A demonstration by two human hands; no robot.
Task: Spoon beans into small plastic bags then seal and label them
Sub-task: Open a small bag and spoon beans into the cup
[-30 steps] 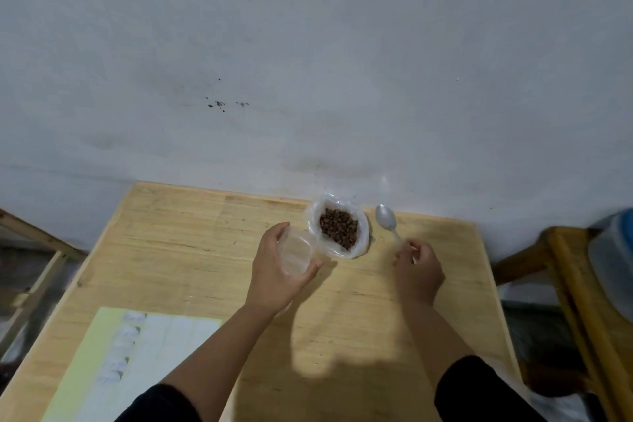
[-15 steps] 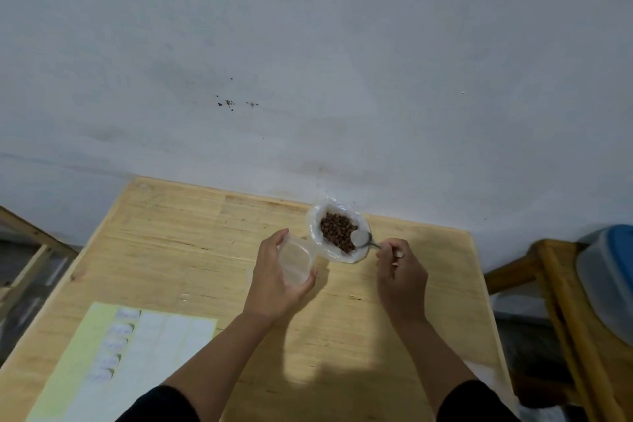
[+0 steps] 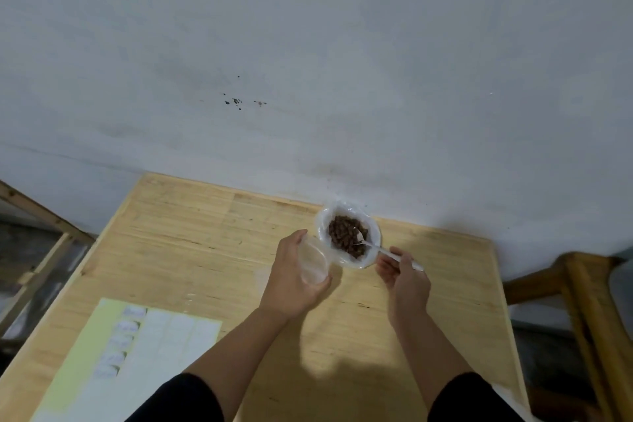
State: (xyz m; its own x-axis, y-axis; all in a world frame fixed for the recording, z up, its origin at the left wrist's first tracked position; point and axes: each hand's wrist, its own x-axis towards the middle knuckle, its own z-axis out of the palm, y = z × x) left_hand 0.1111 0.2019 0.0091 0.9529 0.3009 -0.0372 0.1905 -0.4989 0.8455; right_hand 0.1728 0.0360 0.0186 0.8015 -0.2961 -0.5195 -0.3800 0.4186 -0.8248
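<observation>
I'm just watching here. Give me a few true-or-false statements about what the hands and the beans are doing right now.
1. The right hand holds a spoon. True.
2. The spoon's bowl is in the beans. True.
3. The left hand is empty. False: it holds a small clear bag.
4. The beans lie loose on the table. False: they sit in a white plastic bag.
5. A label sheet lies near the left arm. True.

Both forearms reach forward, left hand (image 3: 291, 279) cupped with fingers curled, right hand (image 3: 406, 279) pinching
</observation>
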